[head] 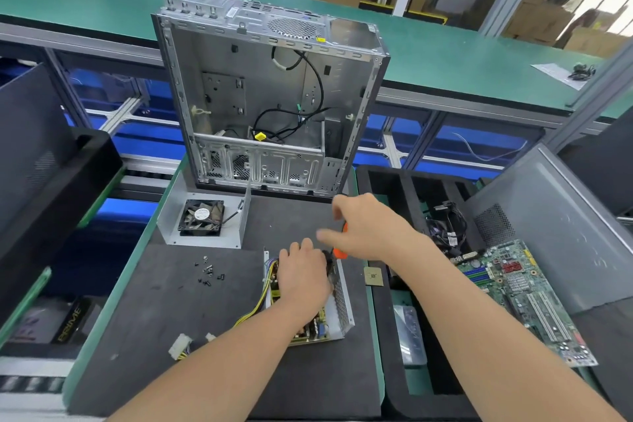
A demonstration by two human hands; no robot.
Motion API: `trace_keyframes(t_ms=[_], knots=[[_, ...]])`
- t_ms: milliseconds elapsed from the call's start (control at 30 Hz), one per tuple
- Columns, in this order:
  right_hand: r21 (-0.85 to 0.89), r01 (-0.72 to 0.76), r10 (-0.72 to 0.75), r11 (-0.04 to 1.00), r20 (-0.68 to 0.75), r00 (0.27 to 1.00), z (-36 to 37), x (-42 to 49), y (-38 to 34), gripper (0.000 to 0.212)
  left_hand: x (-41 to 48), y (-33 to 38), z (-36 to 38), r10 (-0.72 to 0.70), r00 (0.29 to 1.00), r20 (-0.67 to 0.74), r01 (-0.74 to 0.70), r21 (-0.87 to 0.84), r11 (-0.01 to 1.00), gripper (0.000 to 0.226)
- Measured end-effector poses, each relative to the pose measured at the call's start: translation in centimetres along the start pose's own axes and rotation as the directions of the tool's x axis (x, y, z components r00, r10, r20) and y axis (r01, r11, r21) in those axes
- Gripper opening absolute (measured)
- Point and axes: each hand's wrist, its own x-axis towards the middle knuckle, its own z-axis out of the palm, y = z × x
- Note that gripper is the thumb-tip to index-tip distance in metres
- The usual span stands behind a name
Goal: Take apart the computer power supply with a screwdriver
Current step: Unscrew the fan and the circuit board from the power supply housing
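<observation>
The power supply (342, 307) lies open on the black mat, a perforated metal shell holding a circuit board with yellow wires trailing left to white connectors (180, 346). My left hand (303, 276) sits on top of the board, fingers curled down over its far end. My right hand (370, 226) hovers just beyond it, blurred, gripping an orange-handled screwdriver (339, 252) under the palm; the tip is hidden behind my left hand. The supply's removed cover with its black fan (202, 216) sits to the upper left. Several loose black screws (209, 272) lie left of the supply.
An emptied computer case (267, 96) stands upright at the mat's far edge. A small CPU chip (372, 276) lies right of the supply. A black foam tray on the right holds cables (445, 226), a green motherboard (524, 295) and a grey case panel (548, 216).
</observation>
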Motion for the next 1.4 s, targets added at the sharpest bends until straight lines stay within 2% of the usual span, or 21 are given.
trace_keyframes(t_ms=[100, 167, 233, 333, 500, 633, 667, 733, 833, 933, 1000, 1067, 1167, 1333, 1400], knots=[[-0.083, -0.263, 0.244, 0.961, -0.189, 0.951, 1.3, 0.2, -0.8, 0.058, 0.1, 0.1, 0.0, -0.009, 1.000, -0.002, 0.009, -0.017, 1.000, 0.024], [-0.060, -0.302, 0.289, 0.951, -0.163, 0.943, 1.7, 0.6, -1.0, 0.059, 0.0, 0.1, 0.0, -0.005, 1.000, -0.002, 0.005, -0.030, 1.000, 0.022], [0.010, -0.243, 0.243, 0.970, -0.067, 0.968, 1.3, 0.9, -0.7, 0.046, 0.0, 0.0, 0.0, 0.000, 1.000, -0.001, -0.001, -0.032, 0.999, 0.021], [0.031, -0.054, 0.053, 0.998, 0.024, 0.998, 0.4, 0.7, -0.3, 0.031, 0.0, 0.0, 0.2, 0.013, 1.000, 0.001, -0.012, -0.026, 1.000, 0.020], [-0.073, 0.196, -0.185, 0.978, 0.139, 0.973, -0.6, 0.3, -0.3, 0.031, 0.0, 0.0, 0.2, 0.021, 1.000, 0.000, -0.021, -0.014, 1.000, 0.019], [0.016, 0.235, -0.235, 0.972, 0.151, 0.960, -0.4, 0.0, -0.2, 0.035, 0.0, 0.0, 0.2, 0.007, 1.000, -0.005, -0.007, -0.004, 1.000, 0.022], [0.015, 0.211, -0.211, 0.977, 0.122, 0.970, -0.4, 0.0, -0.1, 0.036, 0.0, 0.0, 0.2, 0.005, 1.000, -0.011, -0.005, -0.002, 1.000, 0.023], [-0.038, 0.073, -0.074, 0.997, -0.017, 0.997, 0.0, -0.2, -0.5, 0.037, 0.0, 0.1, 0.2, -0.005, 1.000, -0.015, 0.005, -0.004, 1.000, 0.028], [-0.214, -0.200, 0.155, 0.956, -0.210, 0.965, 1.2, -0.2, -1.4, 0.053, 0.1, 0.1, 0.2, -0.010, 1.000, -0.011, 0.010, -0.007, 1.000, 0.029], [-0.167, -0.268, 0.247, 0.949, -0.140, 0.959, 1.4, 0.2, -1.4, 0.057, 0.1, 0.1, 0.2, -0.010, 1.000, -0.008, 0.010, -0.022, 1.000, 0.025], [-0.081, -0.198, 0.196, 0.977, -0.038, 0.980, 0.8, 0.6, -0.9, 0.049, 0.1, 0.1, 0.3, -0.004, 1.000, 0.002, 0.004, -0.020, 1.000, 0.023], [-0.033, -0.063, 0.064, 0.997, 0.042, 0.997, 0.5, 0.6, -0.6, 0.033, 0.0, 0.0, 0.2, 0.000, 1.000, 0.009, 0.000, -0.019, 1.000, 0.020], [-0.055, 0.129, -0.122, 0.990, 0.110, 0.986, 0.1, 0.1, -0.4, 0.014, 0.0, 0.0, 0.1, 0.005, 1.000, 0.013, -0.005, -0.019, 1.000, 0.017], [-0.109, 0.360, -0.343, 0.927, 0.151, 0.927, -0.3, -0.2, -0.5, 0.029, 0.0, 0.0, 0.1, 0.000, 1.000, 0.001, 0.000, -0.034, 0.999, 0.030], [-0.114, 0.294, -0.279, 0.949, 0.130, 0.952, 0.1, -0.2, -0.6, 0.022, 0.0, 0.0, 0.2, 0.002, 1.000, 0.005, -0.002, -0.027, 1.000, 0.029]])
